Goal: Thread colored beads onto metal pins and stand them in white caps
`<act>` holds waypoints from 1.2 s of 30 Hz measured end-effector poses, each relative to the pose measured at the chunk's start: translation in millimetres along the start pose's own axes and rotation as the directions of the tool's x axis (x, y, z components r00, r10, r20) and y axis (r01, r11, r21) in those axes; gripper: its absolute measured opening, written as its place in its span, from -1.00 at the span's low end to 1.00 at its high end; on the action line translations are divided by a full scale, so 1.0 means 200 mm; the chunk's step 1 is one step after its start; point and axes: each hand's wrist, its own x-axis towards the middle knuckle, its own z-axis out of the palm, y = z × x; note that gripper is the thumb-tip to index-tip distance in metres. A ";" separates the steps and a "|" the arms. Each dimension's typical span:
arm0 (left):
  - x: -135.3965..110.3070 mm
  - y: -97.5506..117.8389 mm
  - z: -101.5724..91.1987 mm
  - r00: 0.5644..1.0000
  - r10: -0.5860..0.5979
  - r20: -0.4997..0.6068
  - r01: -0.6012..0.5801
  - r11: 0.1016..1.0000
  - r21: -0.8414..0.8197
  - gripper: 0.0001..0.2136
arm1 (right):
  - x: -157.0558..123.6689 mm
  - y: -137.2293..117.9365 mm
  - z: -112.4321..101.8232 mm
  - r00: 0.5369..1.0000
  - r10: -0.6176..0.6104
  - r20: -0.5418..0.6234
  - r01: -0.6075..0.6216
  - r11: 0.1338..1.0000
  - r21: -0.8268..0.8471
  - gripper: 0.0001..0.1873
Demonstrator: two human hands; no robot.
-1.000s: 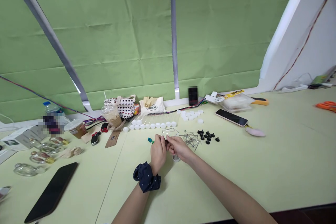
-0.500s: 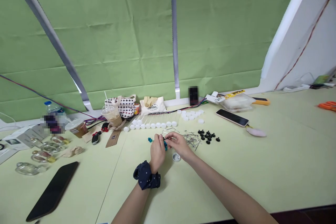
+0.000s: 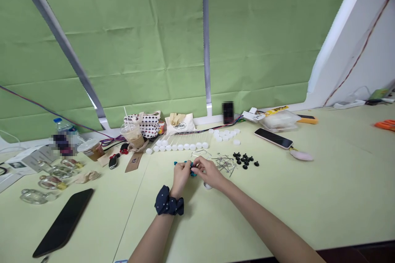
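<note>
My left hand [image 3: 181, 177] and my right hand [image 3: 210, 172] meet fingertip to fingertip over the table, both pinched closed. Between them shows a small dark piece [image 3: 191, 166], mostly covered by fingers. Small teal pieces [image 3: 193, 174] lie under and beside the fingertips, with another teal bit [image 3: 175, 163] left of my left hand. A small round white-rimmed dish [image 3: 207, 186] is partly hidden below my right hand. Thin metal rods [image 3: 226, 163] lie in a loose heap right of my right hand. Beyond them are several black knob-like parts [image 3: 245, 158].
White round caps on clear tubes [image 3: 187, 146] line up behind my hands, with loose white caps [image 3: 226, 134] farther back. A phone [image 3: 273, 138] lies right, a dark tablet-like slab [image 3: 63, 222] left. An iced drink cup [image 3: 132, 136] and glass bottles [image 3: 37, 196] stand or lie left.
My left hand has shifted slightly left and tilted, so more of its fingertips show. My right hand has moved slightly and now covers more of the white-rimmed dish.
</note>
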 end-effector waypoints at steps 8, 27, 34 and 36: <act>-0.02 0.01 0.00 0.988 0.153 0.030 -0.155 0.950 0.271 -0.61 | 0.00 0.06 -0.01 0.943 0.221 0.247 -0.275 0.938 0.213 -0.77; 0.00 0.01 0.00 0.957 -0.199 0.211 0.227 0.967 -0.116 -0.63 | 0.00 -0.04 -0.01 0.992 0.124 0.009 -0.124 0.979 0.162 -0.84; 0.01 0.00 -0.03 0.884 -0.352 0.306 0.418 0.890 -0.183 -0.66 | -0.02 -0.05 -0.05 0.939 -0.301 0.167 0.344 0.839 -0.422 -0.77; 0.02 -0.01 -0.03 0.849 -0.399 0.347 0.476 0.862 -0.174 -0.64 | -0.02 -0.03 -0.04 0.920 -0.328 0.213 0.391 0.768 -0.507 -0.74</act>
